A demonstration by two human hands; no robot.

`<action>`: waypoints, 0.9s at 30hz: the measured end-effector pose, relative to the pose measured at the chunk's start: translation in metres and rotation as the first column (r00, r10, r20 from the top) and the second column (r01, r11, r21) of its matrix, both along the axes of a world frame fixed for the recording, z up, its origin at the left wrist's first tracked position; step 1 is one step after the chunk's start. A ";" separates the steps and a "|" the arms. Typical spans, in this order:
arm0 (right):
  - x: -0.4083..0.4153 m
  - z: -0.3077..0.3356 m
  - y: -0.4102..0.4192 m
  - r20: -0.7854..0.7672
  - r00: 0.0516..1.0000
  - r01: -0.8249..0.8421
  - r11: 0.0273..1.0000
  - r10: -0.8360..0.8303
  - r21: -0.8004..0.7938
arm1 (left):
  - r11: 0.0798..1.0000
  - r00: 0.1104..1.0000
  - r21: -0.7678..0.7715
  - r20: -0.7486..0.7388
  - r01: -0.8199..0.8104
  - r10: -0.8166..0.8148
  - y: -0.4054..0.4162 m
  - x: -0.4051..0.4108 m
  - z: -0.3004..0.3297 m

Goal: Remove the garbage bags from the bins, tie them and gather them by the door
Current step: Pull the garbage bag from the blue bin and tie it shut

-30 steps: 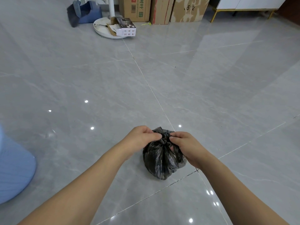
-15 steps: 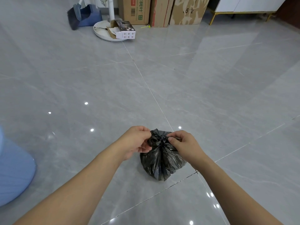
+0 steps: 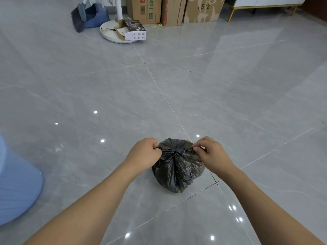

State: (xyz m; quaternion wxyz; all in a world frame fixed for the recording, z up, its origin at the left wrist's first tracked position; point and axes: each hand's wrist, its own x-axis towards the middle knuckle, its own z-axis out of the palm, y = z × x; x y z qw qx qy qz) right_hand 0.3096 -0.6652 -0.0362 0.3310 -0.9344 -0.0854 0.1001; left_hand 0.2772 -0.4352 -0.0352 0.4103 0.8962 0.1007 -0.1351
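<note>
The garbage bag (image 3: pixel 177 167), black and crinkled, sits on the grey tiled floor (image 3: pixel 230 96) close in front of the person, its body bulging round and its neck gathered into a knot at the top centre. The left hand (image 3: pixel 144 153) is closed in a fist on the strip of plastic that runs out from the knot to the bag's left side, the fingers curled down over it. The right hand (image 3: pixel 210 152) pinches the matching strip on the bag's right side between thumb and fingertips, the other fingers bent above it. The two strips stretch level from the knot, one to each hand, and both forearms reach in from the lower edge of the view.

The bag stands just beside a crossing of tile joints, which lies at its near right. Well to the left of the bag, at the picture's edge, is a pale blue ribbed bin (image 3: pixel 16 188), only partly in view. Far beyond the bag, a white round stand base (image 3: pixel 109 33) carries a small open carton (image 3: pixel 134 30). Left of that base lies a blue dustpan (image 3: pixel 92 15) with a dark brush. Right of the base, brown cardboard boxes (image 3: pixel 174 10) stand in a row, and further right are the gold legs of a white cabinet (image 3: pixel 263 5).
</note>
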 end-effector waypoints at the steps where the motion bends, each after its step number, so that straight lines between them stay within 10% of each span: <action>1: 0.000 0.000 0.001 0.004 1.000 0.003 1.000 -0.003 -0.009 | 1.000 1.000 0.013 -0.002 -0.011 0.011 0.000 0.000 -0.001; 9: -0.011 0.004 0.004 -0.161 0.982 -0.107 0.992 0.097 -0.060 | 0.982 0.990 -0.137 -0.048 0.128 -0.135 -0.005 -0.003 -0.002; 17: -0.004 -0.005 0.010 -0.080 0.988 -0.148 0.940 0.130 -0.307 | 0.787 0.877 0.491 0.089 0.374 -0.472 -0.033 0.009 -0.017; 27: 0.021 0.113 -0.028 -0.141 0.967 0.195 0.971 -0.214 -0.137 | 0.796 0.834 0.331 0.047 0.506 -0.550 -0.072 0.082 0.112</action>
